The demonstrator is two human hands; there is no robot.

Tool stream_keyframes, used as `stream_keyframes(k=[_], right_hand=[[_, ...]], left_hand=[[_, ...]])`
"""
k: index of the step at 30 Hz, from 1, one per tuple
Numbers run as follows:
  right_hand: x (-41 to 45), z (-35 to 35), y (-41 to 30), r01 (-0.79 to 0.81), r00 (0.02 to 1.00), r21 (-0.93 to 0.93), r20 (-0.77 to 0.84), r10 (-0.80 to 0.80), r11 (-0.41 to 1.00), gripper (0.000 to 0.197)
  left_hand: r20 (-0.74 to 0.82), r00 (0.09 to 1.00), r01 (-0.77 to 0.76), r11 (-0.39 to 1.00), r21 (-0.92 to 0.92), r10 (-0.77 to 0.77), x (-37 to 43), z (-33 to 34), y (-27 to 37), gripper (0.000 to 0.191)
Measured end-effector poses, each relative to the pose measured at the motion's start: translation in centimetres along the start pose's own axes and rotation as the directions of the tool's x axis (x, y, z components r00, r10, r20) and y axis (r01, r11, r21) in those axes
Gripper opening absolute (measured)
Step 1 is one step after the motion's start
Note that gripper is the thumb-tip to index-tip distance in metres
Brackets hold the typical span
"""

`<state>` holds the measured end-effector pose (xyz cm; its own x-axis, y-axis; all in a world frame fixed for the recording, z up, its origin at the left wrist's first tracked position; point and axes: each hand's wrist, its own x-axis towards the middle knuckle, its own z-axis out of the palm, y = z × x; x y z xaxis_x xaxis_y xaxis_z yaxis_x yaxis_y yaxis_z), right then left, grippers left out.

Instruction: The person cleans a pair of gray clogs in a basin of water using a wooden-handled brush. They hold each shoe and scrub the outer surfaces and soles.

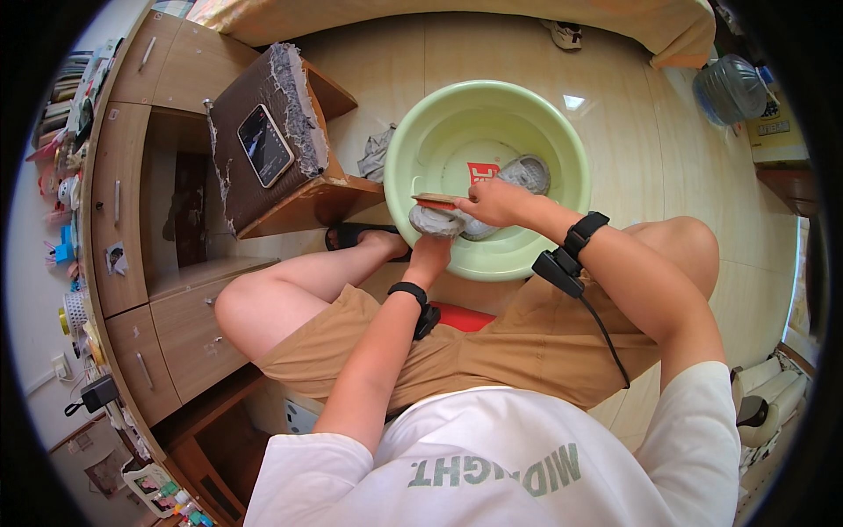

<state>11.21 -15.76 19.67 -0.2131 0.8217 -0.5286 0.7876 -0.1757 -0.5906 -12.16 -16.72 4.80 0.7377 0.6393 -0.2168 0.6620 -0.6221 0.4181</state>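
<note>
A pale green plastic basin [487, 263] stands on the floor between my knees. Over its near left side, my left hand [431, 253] grips a light grey shoe [436, 222]. My right hand [494, 203] is closed around a wooden scrubbing brush [437, 199], whose reddish bristles face down at the top of that shoe. Another grey shoe [527, 172] lies inside the basin at the right, partly behind my right hand. A further greyish-white part of footwear shows below my right hand; which shoe it belongs to, I cannot tell.
Left of the basin stands a worn brown stool [247, 79] bearing a smartphone [265, 146]. A grey cloth [377, 155] lies between them. Wooden cabinets [125, 211] line the left side. A large water bottle [730, 91] and a yellow box [777, 135] are at the far right.
</note>
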Motion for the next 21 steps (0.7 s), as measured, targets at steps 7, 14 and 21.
stream_keyframes(k=[7,14,21], right_hand=[[-0.5,-0.5,-1.0,-0.04,0.999,-0.032,-0.012,0.04,0.999,0.059],[0.4,0.3,0.9,-0.096,0.995,-0.109,0.012,0.098,0.989,0.06],[0.0,-0.1,-0.3,-0.059,0.998,-0.029,-0.001,0.059,0.998,0.062]], left_hand=[[-0.014,1.0,-0.01,1.0,0.0,0.01,-0.4,0.3,-0.5,0.028],[-0.035,0.998,-0.059,0.998,-0.005,0.059,-0.3,0.9,-0.8,0.032],[0.035,0.999,-0.021,1.0,0.018,0.02,0.1,1.0,-0.9,0.035]])
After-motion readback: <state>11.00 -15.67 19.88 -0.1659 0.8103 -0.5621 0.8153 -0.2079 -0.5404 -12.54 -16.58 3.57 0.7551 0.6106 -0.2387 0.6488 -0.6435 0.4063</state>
